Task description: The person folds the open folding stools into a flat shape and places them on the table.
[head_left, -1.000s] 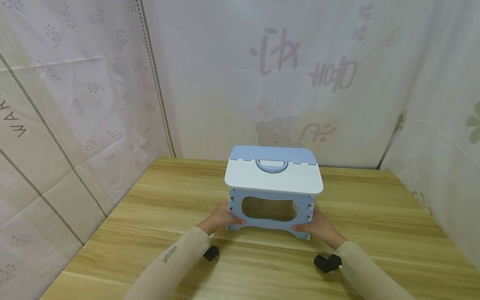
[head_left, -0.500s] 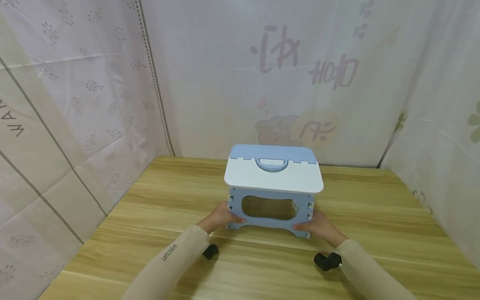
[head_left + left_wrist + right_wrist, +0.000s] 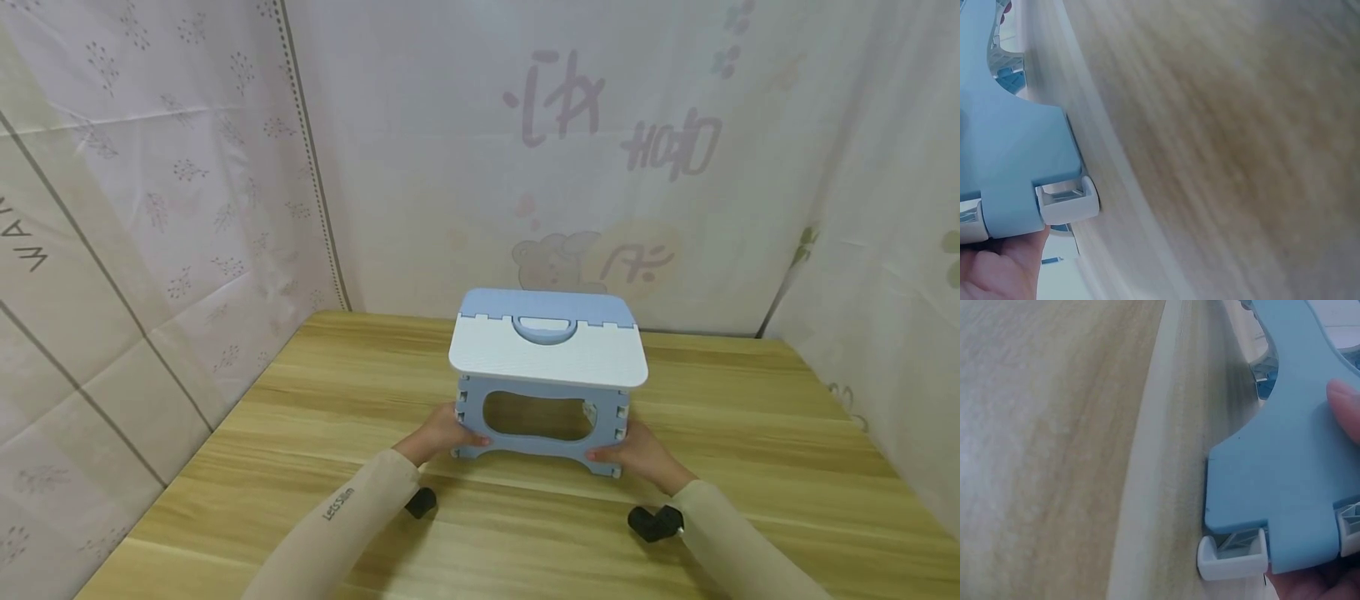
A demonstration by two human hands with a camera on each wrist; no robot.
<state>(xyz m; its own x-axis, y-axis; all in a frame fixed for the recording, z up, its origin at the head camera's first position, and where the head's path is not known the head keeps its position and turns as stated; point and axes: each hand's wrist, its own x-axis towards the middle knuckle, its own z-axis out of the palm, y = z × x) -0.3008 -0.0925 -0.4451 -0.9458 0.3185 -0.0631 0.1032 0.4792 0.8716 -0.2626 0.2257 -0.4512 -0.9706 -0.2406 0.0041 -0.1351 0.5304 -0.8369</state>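
Note:
A blue and white folding step stool (image 3: 547, 358) stands unfolded and upright at the middle of the wooden table, its seat level and a handle set in the top. My left hand (image 3: 444, 435) grips its left side low down, the thumb lying on the front blue panel. On the other side my right hand (image 3: 637, 454) holds the lower right edge, thumb also on the front. Both wrist views show a blue leg with white hinge ends close to the tabletop; the left palm (image 3: 997, 269) and a right fingertip (image 3: 1346, 409) show against it. Fingers behind the sides are mostly hidden.
The wood-grain table (image 3: 337, 375) spreads out around the stool. Printed curtains (image 3: 420, 167) hang behind it and at both sides. Black camera mounts (image 3: 656, 523) sit by the wrists, below the beige sleeves (image 3: 352, 521).

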